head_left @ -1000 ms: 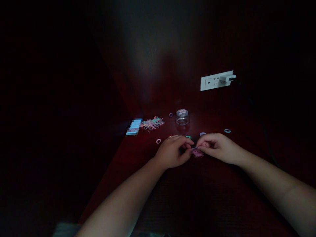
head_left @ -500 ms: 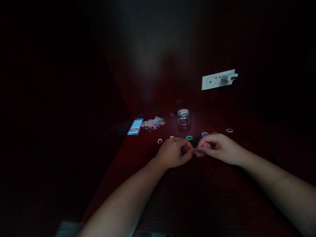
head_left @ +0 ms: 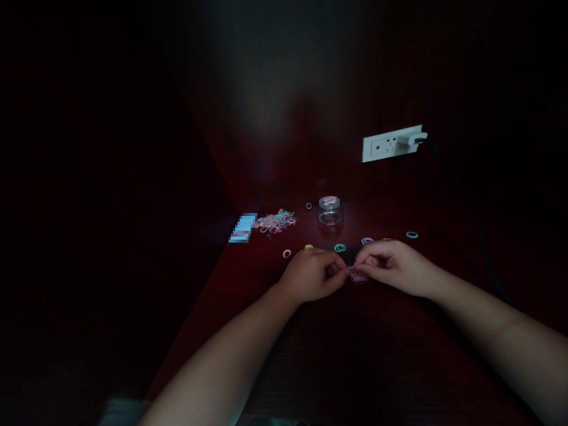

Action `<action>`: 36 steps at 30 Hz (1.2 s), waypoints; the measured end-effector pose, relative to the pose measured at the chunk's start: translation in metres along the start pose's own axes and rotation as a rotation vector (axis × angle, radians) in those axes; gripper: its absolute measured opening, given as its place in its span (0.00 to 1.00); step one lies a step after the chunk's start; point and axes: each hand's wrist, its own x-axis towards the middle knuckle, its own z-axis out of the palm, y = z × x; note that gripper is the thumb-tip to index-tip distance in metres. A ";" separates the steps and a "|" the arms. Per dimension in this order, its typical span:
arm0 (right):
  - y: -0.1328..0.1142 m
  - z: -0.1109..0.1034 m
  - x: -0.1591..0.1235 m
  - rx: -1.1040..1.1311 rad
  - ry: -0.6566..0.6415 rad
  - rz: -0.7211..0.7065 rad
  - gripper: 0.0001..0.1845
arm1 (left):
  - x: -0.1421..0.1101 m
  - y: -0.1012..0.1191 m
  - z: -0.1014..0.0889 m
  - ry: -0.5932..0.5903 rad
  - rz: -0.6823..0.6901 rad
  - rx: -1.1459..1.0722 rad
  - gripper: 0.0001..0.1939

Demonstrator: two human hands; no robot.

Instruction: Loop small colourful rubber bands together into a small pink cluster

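Note:
My left hand [head_left: 316, 273] and my right hand [head_left: 394, 266] meet over the table, each with thumb and fingers pinched. Between the fingertips stretches a small pale purple elastic hair band [head_left: 351, 268], gripped from both sides. Just below it lies a little heap of pink hair bands [head_left: 359, 276], partly covered by my fingers. Beyond my hands runs a row of coloured bands: a pink band [head_left: 287, 253], yellow bands [head_left: 309, 247] partly behind my left hand, green bands [head_left: 339, 248], purple bands [head_left: 367, 241] and a blue band [head_left: 412, 235].
A mixed pile of hair bands [head_left: 277, 221] lies at the back left, beside a lit phone [head_left: 243, 228]. A clear lidded jar [head_left: 330, 212] stands near the wall, with a single band [head_left: 309, 206] to its left. A wall socket [head_left: 392, 144] holds a plug with a dark cable.

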 end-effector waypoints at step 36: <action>-0.003 -0.001 0.000 -0.016 -0.001 0.017 0.11 | 0.000 0.000 -0.004 0.004 0.060 -0.014 0.04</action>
